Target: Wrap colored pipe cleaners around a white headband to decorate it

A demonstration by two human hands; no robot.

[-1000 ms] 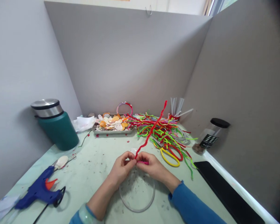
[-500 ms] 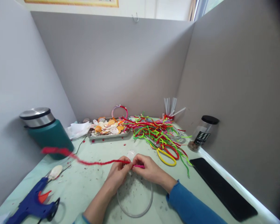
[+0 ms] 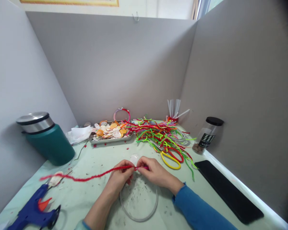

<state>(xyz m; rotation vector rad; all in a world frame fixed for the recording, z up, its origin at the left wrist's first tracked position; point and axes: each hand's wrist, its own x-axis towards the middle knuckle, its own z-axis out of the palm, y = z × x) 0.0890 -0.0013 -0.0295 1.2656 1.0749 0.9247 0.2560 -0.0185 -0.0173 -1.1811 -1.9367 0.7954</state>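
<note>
My left hand (image 3: 121, 177) pinches a long red pipe cleaner (image 3: 86, 176) whose free end trails off to the left over the table. My right hand (image 3: 152, 171) pinches the top of a clear plastic hoop (image 3: 139, 204), where a short pink wrapped stretch (image 3: 144, 167) shows between the fingers. The two hands meet at that spot, fingertips almost touching. The hoop lies flat on the pale green table (image 3: 98, 159) below my wrists.
A heap of coloured pipe cleaners (image 3: 158, 132) and yellow-and-red scissors (image 3: 170, 158) lie behind my hands. A metal tray of shells (image 3: 110, 131) is at the back, a green flask (image 3: 46, 137) left, a blue glue gun (image 3: 33, 209) near left, a jar (image 3: 207, 134) and black phone (image 3: 228, 188) right.
The red pipe cleaner swung from pointing up and back to lying out to the left, then its free end dropped lower. Both hands stayed together at the hoop's top.
</note>
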